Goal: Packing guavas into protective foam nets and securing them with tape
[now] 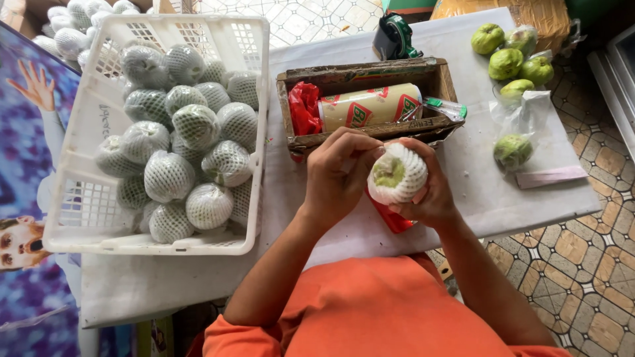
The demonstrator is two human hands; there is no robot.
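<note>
Patterned floor tiles surround a white-covered counter [476, 192]; above its near edge the right hand [433, 192] cradles a guava in white foam netting [397, 173], open end facing up; the left hand [337, 175], just beside it, pinches the net's rim.

White foam netting sleeves a matt green guava [395, 173]. A glossy plastic crate [86, 198] sits beside a rough, worn wooden box [370, 71]. Matt white cloth covers the worktop [476, 192].
</note>
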